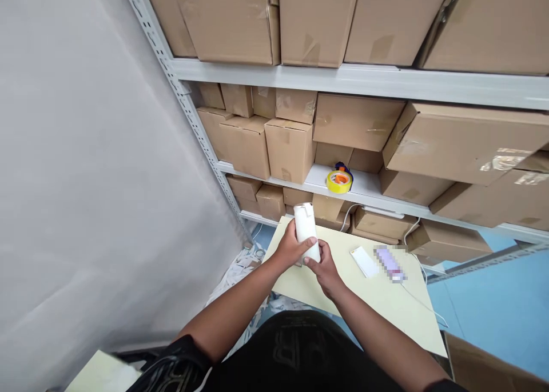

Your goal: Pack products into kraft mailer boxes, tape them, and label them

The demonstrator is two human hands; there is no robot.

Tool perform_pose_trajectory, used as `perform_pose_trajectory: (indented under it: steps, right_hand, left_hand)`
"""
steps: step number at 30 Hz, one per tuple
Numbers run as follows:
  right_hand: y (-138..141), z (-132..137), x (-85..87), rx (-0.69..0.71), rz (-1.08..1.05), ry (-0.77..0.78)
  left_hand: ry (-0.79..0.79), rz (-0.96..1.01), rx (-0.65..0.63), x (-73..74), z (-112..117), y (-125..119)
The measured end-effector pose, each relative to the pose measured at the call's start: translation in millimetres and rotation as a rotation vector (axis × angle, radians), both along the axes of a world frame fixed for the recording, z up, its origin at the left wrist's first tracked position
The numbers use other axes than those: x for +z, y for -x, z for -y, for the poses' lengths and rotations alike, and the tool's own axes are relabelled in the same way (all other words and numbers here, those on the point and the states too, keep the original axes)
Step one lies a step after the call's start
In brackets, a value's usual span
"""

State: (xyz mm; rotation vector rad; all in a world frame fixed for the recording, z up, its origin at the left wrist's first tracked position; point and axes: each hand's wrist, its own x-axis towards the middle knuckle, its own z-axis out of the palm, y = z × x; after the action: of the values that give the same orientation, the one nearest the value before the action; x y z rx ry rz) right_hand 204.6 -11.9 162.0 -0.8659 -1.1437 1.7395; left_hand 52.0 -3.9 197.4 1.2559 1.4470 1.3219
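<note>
A white cylinder-shaped bottle (306,227) is held upright over the near left part of a pale yellow table (386,306). My left hand (290,247) wraps round its left side. From the right, my right hand (325,268) grips its lower end. Both hands are closed on it. A white flat card (364,261) lies on the table to the right of my hands, with a blurred purple object (389,263) and its white cable beside it.
A grey metal shelf rack (369,79) packed with cardboard boxes fills the back. A yellow tape roll (339,180) sits on the middle shelf. A grey wall stands at left. Paper scraps (240,269) litter the blue floor. A cardboard box (493,363) is at lower right.
</note>
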Motion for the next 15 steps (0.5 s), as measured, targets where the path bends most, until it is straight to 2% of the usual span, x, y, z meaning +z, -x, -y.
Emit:
perform_pose_trajectory:
  steps: [2, 3, 7, 9, 12, 15]
  right_hand:
    - [12, 11, -4.0, -0.096, 0.018, -0.01]
    - [18, 17, -4.8, -0.086, -0.018, 0.021]
    - [39, 38, -1.2, 0.094, -0.214, 0.188]
    - [51, 49, 1.6, 0.09, -0.199, 0.206]
    - [68, 68, 2.7, 0.009, -0.088, 0.149]
    - [82, 81, 0.0, -0.121, 0.02, 0.036]
  left_hand:
    - [-0.017, 0.083, -0.002, -3.0, 6, 11]
    - [-0.021, 0.122, -0.001, -3.9, 10, 18]
    - [-0.012, 0.206, -0.085, -1.1, 25, 43]
    - [0.013, 0.229, -0.18, 2.4, 34, 53]
    - [0.015, 0.223, -0.292, 2.9, 44, 65]
    - [-0.021, 0.133, -0.241, -5.7, 49, 75]
